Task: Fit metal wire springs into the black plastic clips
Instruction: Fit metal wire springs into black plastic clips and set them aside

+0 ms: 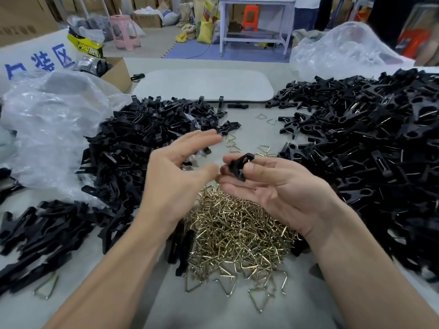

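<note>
Centre: a bare strip of worktop (251, 136) is running away between the heaps, with only stray springs (266, 119) dotting it.
Left: the left clip heap (133, 148) is walling that side, with a plastic bag (47, 129) bulging behind.
Right: the right clip heap (370, 148) is blocking everything out to the edge.
Near: the spring pile (237, 229) is filling the middle.

Black clips (380, 143), brass-gold wire springs (237, 231), pink stool (123, 32), grey table (237, 312)

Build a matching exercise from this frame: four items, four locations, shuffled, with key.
Items
1 wire spring pile
2 held clip
3 pink stool
4 cardboard box

Locations
A pinched in the right hand
B on the floor beyond the table
C far left of the table
D table centre, near edge

Pairs: 1-D, 2-A, 3-B, 4-C
</note>
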{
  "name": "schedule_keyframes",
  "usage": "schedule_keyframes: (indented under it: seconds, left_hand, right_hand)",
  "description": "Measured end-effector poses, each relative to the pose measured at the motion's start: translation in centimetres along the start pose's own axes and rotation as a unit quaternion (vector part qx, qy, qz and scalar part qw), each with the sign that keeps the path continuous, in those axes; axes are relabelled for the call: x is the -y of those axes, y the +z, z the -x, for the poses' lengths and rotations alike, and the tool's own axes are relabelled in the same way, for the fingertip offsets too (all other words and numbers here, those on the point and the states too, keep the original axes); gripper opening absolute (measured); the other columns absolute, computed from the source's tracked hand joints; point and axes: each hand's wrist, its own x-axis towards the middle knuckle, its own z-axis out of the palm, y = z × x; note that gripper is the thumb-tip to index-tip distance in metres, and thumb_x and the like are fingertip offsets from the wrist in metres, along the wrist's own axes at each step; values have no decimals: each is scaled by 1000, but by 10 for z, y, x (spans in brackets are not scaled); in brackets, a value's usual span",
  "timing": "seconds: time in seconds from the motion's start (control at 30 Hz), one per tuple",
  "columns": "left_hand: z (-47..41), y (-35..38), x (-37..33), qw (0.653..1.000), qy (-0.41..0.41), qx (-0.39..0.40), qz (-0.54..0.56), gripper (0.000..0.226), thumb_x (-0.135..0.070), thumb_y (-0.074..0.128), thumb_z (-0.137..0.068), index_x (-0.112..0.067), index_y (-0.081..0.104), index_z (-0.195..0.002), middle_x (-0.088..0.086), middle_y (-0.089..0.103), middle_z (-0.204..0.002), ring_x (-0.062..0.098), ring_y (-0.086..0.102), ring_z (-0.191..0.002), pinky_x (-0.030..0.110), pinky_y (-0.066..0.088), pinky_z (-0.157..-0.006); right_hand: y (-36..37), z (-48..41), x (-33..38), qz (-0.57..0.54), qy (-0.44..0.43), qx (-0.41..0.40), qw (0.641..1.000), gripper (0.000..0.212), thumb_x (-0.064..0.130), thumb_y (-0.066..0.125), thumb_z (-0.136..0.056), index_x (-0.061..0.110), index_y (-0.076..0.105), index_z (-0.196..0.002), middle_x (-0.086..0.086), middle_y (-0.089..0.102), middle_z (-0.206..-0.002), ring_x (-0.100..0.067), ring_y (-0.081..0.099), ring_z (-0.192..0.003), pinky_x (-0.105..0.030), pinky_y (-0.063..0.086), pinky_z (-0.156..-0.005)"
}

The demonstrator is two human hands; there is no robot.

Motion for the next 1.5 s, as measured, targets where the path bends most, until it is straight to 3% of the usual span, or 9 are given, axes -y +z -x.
schedule_keyframes:
  seconds: [0.13,0.53,0.67,0.77,0.9,1.03,1.27,1.37,1.5]
  left_hand:
    - [-4,-6,3,993,-60,-82,65,49,-2,69,-70,-40,83,-98,-21,75,-80,-8,58,-67,7,49,-61]
    - [-5,-13,-1,993,-55,-95,45,53,10,61,-74,-35,83,-92,-14,80,-90,-7,66,-69,2,48,-63]
    - [-7,-25,2,970,-102,-148,-165,49,-1,60,-79,-45,81,-77,-17,73,-64,4,46,-38,13,37,-39]
    - [-10,-34,-1,927,-116,-94,-345,48,-3,55,-76,-45,72,-63,-25,65,-65,11,65,-69,29,57,-69]
    - [-11,-40,-2,834,-80,68,-541,31,-17,60,-75,-45,74,-77,-21,72,-87,14,60,-96,37,40,-102]
    - [-10,-48,6,779,-74,175,-598,34,-36,60,-85,-51,67,-115,-17,70,-115,13,56,-117,39,35,-102]
    - [-10,-38,7,874,24,-115,-472,20,-25,82,-80,-34,83,-98,1,80,-85,31,72,-82,37,50,-79]
    - [-11,-35,8,904,-25,-177,-389,30,-37,72,-88,-41,76,-117,-12,78,-88,23,71,-84,32,46,-76]
    - [-13,-39,7,939,-91,-141,-301,34,-41,64,-87,-48,73,-119,-18,72,-74,13,67,-73,34,57,-82]
  right_hand:
    - [-3,0,2,4,-16,-65,998,45,-4,63,-73,-13,66,-117,-30,68,-110,-40,71,-106,-49,60,-92]
    - [-5,-3,-4,35,-70,-138,987,46,-3,66,-66,-12,67,-111,-33,68,-116,-36,73,-106,-41,64,-84]
    - [-11,4,14,36,-102,-91,990,39,5,67,-84,-6,65,-121,-25,68,-129,-31,72,-111,-39,62,-91]
    - [-28,11,37,-177,-278,-126,936,63,42,65,-97,-1,51,-140,-13,70,-129,-28,71,-117,-37,59,-94]
    - [-13,1,20,68,-282,-331,898,27,22,62,-102,8,64,-124,-9,79,-101,-28,78,-93,-32,63,-76]
    - [25,-11,-26,452,-220,-193,843,21,15,67,-98,31,76,-107,10,77,-84,-8,64,-54,-22,52,-47]
    - [51,-27,-66,814,-207,53,540,43,12,52,-94,29,57,-133,5,65,-129,-20,52,-122,-37,36,-109]
    - [50,-26,-66,818,-173,74,543,52,16,54,-94,33,50,-144,6,61,-137,-19,47,-130,-39,32,-113]
    - [52,-23,-63,764,-165,-18,624,15,25,66,-92,29,65,-106,3,71,-102,-18,61,-91,-32,48,-86]
